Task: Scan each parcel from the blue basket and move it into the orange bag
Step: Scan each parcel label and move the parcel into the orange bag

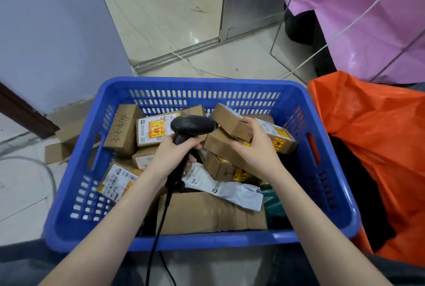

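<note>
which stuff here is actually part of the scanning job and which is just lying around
Part of the job:
- blue basket of parcels
- black scanner, gripped by the left hand
- small brown box, held by the right hand
- orange bag

Just lying about:
- flattened cardboard on the floor, left of the basket
- pink bag
- white cable

A brown box [123, 128] at the basket's left carries handwriting in dark pen along its top; it seems to read "3-2-411" followed by a further mark, but this is uncertain. The box [158, 130] beside it bears a white label with a yellow and red sticker; its print is too small to read. A low box [222, 168] shows a handwritten mark like "4". The grey mailer [226, 190] has a printed label, illegible.
</note>
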